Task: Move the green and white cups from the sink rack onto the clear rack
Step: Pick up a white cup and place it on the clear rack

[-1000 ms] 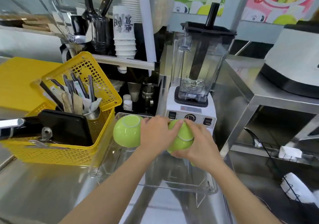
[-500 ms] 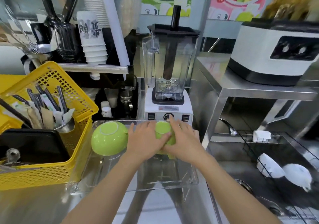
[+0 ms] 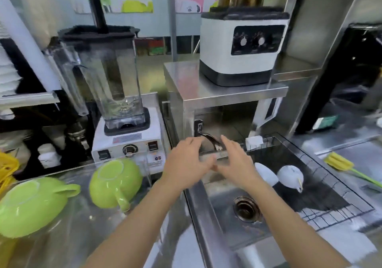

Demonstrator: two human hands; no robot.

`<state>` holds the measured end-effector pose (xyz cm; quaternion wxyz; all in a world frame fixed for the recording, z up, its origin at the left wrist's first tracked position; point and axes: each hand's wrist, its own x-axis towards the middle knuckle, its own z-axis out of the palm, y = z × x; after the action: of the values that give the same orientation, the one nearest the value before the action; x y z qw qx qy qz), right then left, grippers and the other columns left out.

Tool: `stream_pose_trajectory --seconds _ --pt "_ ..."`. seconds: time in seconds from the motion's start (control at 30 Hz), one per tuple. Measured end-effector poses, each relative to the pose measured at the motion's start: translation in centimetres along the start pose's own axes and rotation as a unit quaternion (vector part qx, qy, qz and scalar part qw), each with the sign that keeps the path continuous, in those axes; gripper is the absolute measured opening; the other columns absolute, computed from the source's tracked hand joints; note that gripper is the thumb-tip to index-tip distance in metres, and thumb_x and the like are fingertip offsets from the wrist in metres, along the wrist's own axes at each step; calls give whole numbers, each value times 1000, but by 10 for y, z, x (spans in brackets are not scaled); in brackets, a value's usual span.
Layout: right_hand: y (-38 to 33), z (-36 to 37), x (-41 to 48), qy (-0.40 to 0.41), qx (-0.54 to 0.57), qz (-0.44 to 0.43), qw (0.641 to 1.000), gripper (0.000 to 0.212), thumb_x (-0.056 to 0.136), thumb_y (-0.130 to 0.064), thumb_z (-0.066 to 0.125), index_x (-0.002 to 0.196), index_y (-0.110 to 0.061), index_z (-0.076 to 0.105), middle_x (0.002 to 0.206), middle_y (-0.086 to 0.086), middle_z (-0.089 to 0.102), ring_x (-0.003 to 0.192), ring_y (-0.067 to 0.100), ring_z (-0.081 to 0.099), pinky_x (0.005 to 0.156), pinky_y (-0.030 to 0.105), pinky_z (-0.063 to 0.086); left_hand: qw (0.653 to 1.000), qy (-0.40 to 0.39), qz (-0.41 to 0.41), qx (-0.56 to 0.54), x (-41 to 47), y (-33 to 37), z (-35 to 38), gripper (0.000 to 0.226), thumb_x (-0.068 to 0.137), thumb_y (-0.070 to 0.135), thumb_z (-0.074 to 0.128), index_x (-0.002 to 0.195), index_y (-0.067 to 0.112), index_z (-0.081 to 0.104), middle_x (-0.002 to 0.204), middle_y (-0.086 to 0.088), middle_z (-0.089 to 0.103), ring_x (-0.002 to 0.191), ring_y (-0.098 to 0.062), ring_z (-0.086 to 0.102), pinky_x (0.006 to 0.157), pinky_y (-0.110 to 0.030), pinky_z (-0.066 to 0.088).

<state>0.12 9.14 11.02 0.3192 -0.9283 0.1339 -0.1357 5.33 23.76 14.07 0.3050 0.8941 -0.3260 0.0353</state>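
Two green cups lie upside down on the clear rack [image 3: 144, 176] at the lower left: one [image 3: 31, 205] at the far left, the other [image 3: 115, 183] just right of it. Two white cups [image 3: 266, 173] [image 3: 290, 176] rest on the black wire sink rack [image 3: 334, 193] at the right. My left hand [image 3: 186, 164] and my right hand [image 3: 235, 162] hover side by side over the sink's back edge, between the two racks. Both hands are empty with fingers spread.
A blender [image 3: 124, 123] stands behind the clear rack. A white machine [image 3: 241, 48] sits on a steel shelf above the tap [image 3: 210, 139]. The sink drain [image 3: 247, 207] is below my hands. A yellow brush [image 3: 341, 162] lies right of the sink.
Both hands let go of the second green cup on the clear rack and moved right, over the sink. My view swung right.
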Motion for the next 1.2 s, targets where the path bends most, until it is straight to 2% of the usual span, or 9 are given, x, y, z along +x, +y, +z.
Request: stream_pose_trajectory --seconds 0.2,0.5,0.57,0.63,0.67,0.83,1.0,1.07,1.2 --pt "91 -34 6 -3 4 97 995 83 72 -44 65 140 -29 21 144 6 35 127 27 40 104 50 33 998 -58 23 -17 42 52 77 59 82 52 54 131 20 44 132 -5 52 123 -24 45 101 -38 38" --pt "212 -45 6 -62 100 208 971 92 73 -52 66 142 -16 17 147 9 32 132 25 33 107 42 33 982 -184 -7 41 94 65 194 73 82 54 54 140 16 32 145 -9 42 132 -26 36 106 -38 29" --pt "230 -40 7 -79 141 228 960 77 74 -46 69 133 -13 33 126 6 48 121 26 43 96 25 38 967 -244 4 67 96 63 214 80 79 54 58 142 17 25 149 -8 34 136 -25 28 108 -41 22" --pt "242 -35 8 -74 183 254 947 39 72 -44 71 95 -24 46 86 -12 47 85 15 50 64 2 35 953 -291 0 83 95 59 228 86 78 50 60 145 22 15 153 -5 23 139 -23 17 110 -44 15" --pt "246 -32 10 -74 210 264 939 35 71 -44 72 81 -29 42 75 -15 42 72 8 47 52 1 35 950 -299 -5 92 95 58 234 88 78 49 60 146 23 11 153 -5 20 139 -23 14 110 -44 13" --pt "254 -23 17 -133 354 338 862 40 74 -48 67 96 -21 47 88 2 62 69 18 64 49 26 53 953 -274 -18 127 98 56 251 100 71 55 63 145 17 7 150 -9 28 138 -25 17 110 -42 9" --pt "249 -21 22 -141 423 358 821 41 79 -47 64 96 -10 56 81 14 66 59 21 66 51 29 56 950 -246 -34 188 101 62 264 107 61 69 62 138 7 21 137 -9 41 129 -25 29 109 -42 12" --pt "246 -22 25 -133 446 378 801 48 79 -47 63 105 -7 54 93 19 66 68 26 65 56 32 58 951 -236 -41 195 101 64 268 109 58 71 62 136 7 23 135 -10 41 127 -26 30 109 -42 12" --pt "234 -29 26 -101 425 372 819 51 79 -51 61 113 -14 48 105 15 64 77 28 67 61 32 59 960 -217 -67 160 101 64 269 119 56 72 63 141 6 12 137 -12 37 129 -29 28 108 -41 15"
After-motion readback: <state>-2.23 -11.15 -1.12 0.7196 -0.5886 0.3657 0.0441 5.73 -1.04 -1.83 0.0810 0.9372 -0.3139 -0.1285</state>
